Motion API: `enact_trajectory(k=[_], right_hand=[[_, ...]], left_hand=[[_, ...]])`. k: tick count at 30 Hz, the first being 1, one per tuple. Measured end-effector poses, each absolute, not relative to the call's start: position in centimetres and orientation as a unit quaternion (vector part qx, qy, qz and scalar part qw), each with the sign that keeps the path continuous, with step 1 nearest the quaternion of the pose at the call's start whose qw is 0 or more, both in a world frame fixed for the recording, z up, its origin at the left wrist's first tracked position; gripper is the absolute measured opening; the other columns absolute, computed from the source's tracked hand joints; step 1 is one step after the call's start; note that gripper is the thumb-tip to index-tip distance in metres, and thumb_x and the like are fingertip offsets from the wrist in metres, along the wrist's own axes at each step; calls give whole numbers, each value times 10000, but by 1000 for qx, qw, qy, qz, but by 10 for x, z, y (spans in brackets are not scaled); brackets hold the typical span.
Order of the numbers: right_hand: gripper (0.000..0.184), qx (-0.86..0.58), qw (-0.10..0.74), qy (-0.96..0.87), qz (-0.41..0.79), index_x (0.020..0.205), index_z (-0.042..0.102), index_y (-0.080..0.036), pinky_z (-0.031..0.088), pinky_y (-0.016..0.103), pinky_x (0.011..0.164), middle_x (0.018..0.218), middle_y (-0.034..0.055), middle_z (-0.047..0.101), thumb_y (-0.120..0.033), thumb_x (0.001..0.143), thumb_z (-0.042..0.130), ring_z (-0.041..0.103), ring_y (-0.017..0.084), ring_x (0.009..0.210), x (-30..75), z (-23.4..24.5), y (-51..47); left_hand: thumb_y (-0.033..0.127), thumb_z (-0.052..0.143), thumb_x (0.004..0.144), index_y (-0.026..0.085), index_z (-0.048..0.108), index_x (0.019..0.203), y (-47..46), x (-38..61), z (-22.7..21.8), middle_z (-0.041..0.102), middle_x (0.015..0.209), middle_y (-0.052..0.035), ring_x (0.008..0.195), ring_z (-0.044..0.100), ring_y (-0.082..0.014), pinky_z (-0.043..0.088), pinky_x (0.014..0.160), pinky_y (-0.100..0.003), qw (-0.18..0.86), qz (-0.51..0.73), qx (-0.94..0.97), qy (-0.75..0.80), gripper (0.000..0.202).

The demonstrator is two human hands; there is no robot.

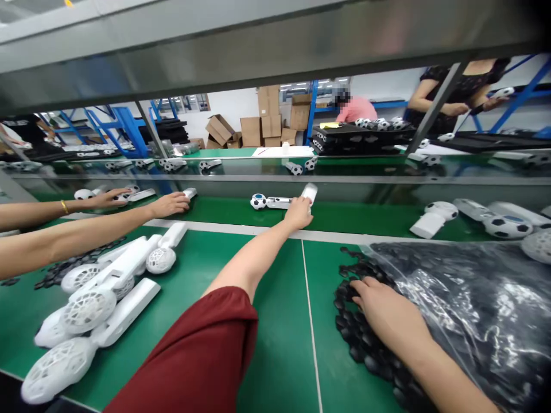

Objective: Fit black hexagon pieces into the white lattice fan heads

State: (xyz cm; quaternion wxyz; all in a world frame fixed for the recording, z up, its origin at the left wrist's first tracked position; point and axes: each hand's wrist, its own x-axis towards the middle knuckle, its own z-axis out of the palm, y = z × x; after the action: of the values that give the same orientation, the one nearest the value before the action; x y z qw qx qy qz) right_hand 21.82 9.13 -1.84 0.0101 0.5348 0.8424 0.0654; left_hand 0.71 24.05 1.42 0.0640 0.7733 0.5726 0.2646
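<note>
My left hand (298, 213) stretches out past the pale edging of the green counter (284, 344), over the dark green strip (353, 219) behind it. That grip is closed on the near end of a white, smooth, oblong plastic piece (309, 193), which slants up and away from my fingers and is a little blurred. Just left of my grip on the strip lies a ball-headed piece with black-and-white football patches and a white handle (274, 202), its ball pointing left.

My right hand (387, 310) is lower and nearer me, its bent fingers touching the chain-like heap of small black angular pieces (359, 338) on the counter. I cannot tell whether that grip has closed on any of them. Beside it, to the right, lies a shiny clear plastic bag (477, 304) with dark contents.

On the counter to my left is a pile of white, lattice-headed pieces with oblong handles (90, 310). Beyond the pile, a co-worker's two hands (171, 204) reach over the strip, each at a white piece.
</note>
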Motion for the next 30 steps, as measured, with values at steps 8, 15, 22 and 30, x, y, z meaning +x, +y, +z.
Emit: enact_trajectory(k=[8,15,22,30], right_hand=[[249,480,-59,873,60,879,689,-236,480,355,634,879,87,629,-272,847,444,611,244,795,226,-28,103],[311,451,-119,884,-18,898,660,-240,466,396,607,945,119,641,-293,820,364,631,282,761,222,-27,101],[315,437,-131,889,-31,922,646,-230,480,423,614,972,97,649,-321,810,366,638,307,780,217,-31,98],[242,438,-182,879,-41,844,590,-216,483,369,648,922,77,635,-338,839,382,614,254,817,204,-17,86]], left_hand=[[295,678,689,118,360,1303,152,-35,19,417,1332,-149,1230,365,-283,336,999,-377,132,204,770,591,714],[432,611,717,166,402,1279,-58,-156,77,485,1231,-110,1160,403,-278,330,990,-424,-85,133,645,748,656],[492,573,680,142,346,1308,-143,-242,43,430,1302,-144,1191,411,-329,376,952,-420,-29,54,445,893,753],[367,612,622,164,493,1106,-111,-169,78,567,1053,-80,1021,518,-277,426,898,-367,-221,227,529,787,539]])
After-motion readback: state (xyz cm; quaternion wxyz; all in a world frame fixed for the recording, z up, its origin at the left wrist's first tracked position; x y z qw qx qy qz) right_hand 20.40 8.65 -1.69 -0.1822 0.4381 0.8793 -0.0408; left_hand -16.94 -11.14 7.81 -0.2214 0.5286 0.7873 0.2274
